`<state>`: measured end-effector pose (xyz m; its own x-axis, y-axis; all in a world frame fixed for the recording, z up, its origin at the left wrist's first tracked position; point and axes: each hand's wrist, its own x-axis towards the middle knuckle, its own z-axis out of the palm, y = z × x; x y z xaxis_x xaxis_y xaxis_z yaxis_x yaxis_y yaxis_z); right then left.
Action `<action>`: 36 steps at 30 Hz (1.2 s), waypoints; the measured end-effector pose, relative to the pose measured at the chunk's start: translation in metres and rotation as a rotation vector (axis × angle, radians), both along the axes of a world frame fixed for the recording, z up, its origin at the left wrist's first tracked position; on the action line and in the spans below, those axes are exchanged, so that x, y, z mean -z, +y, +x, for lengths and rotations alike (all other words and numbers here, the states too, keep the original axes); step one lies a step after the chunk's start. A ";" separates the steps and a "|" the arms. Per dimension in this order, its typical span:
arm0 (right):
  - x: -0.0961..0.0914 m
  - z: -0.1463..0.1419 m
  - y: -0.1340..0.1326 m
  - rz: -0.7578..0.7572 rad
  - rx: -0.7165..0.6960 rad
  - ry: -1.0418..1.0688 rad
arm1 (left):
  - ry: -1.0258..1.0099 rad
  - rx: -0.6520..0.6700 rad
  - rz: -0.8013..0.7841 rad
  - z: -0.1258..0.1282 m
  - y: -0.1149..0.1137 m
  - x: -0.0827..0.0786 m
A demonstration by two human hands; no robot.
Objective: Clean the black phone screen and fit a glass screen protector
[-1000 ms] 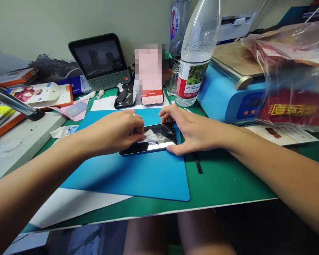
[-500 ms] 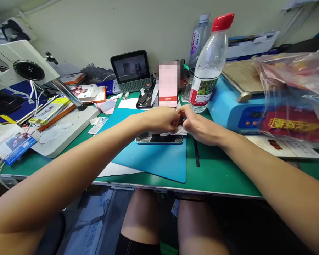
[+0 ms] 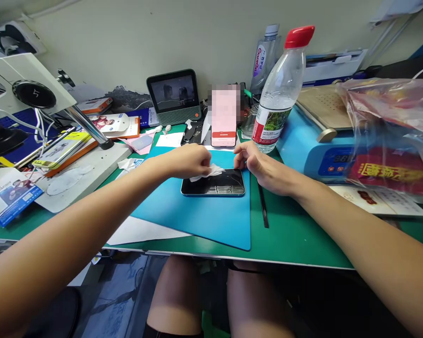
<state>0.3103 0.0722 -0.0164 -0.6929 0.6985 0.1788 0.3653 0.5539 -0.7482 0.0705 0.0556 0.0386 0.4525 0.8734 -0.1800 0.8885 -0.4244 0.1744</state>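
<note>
A smartphone (image 3: 229, 182) with a dark, glossy screen lies sideways on the blue mat (image 3: 200, 220). My left hand (image 3: 192, 161) is closed on a crumpled white tissue (image 3: 213, 171), which touches the upper left part of the screen. Beside the phone's right end is my right hand (image 3: 255, 164), its fingers loosely curled and apart, with nothing visible in them. Its fingertips are close to the phone's upper right corner; whether they touch it I cannot tell. A thin black strip (image 3: 263, 206) lies on the green table just below this hand.
A pink-screened phone (image 3: 223, 117) and a smart display (image 3: 174, 96) stand behind the mat. The red-capped bottle (image 3: 277, 103) rises close behind my right hand. To the right is a blue heating machine (image 3: 306, 145) with a plastic bag on it; to the left, a microscope stand (image 3: 95, 129).
My left hand has moved left with the tissue, away from my right hand, uncovering more of the phone's screen. My right hand's fingers have spread a little.
</note>
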 end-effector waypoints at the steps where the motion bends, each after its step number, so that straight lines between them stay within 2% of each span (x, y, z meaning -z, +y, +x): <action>1: 0.000 0.000 0.000 -0.005 0.002 -0.010 | 0.000 -0.022 0.000 -0.010 -0.003 0.000; 5: -0.001 0.001 0.001 -0.029 0.000 -0.034 | -0.008 -0.093 0.000 -0.043 -0.016 0.000; 8: -0.002 0.001 0.000 -0.038 -0.005 -0.029 | -0.023 -0.124 -0.006 -0.052 -0.022 0.001; 12: -0.002 0.001 0.000 -0.030 -0.006 -0.023 | -0.036 -0.140 -0.007 -0.047 -0.021 0.000; 19: 0.000 0.000 0.001 -0.014 -0.013 -0.010 | -0.074 -0.103 -0.013 -0.003 -0.013 0.004; 22: 0.000 0.000 0.000 0.008 -0.020 -0.011 | -0.097 -0.089 -0.018 0.007 -0.011 0.006; 24: 0.000 0.000 0.000 0.010 -0.016 -0.009 | -0.109 -0.099 -0.022 0.003 -0.010 0.007; 31: -0.005 -0.007 0.000 0.006 0.031 -0.076 | -0.165 -0.179 0.016 -0.036 -0.008 0.008; 36: -0.004 -0.007 -0.002 0.034 0.017 -0.064 | -0.277 -0.131 0.014 -0.027 -0.020 0.019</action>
<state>0.3028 0.0701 -0.0119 -0.6920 0.7044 0.1578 0.4215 0.5718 -0.7038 0.0430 0.0352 0.0198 0.3658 0.9292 -0.0529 0.8555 -0.3133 0.4123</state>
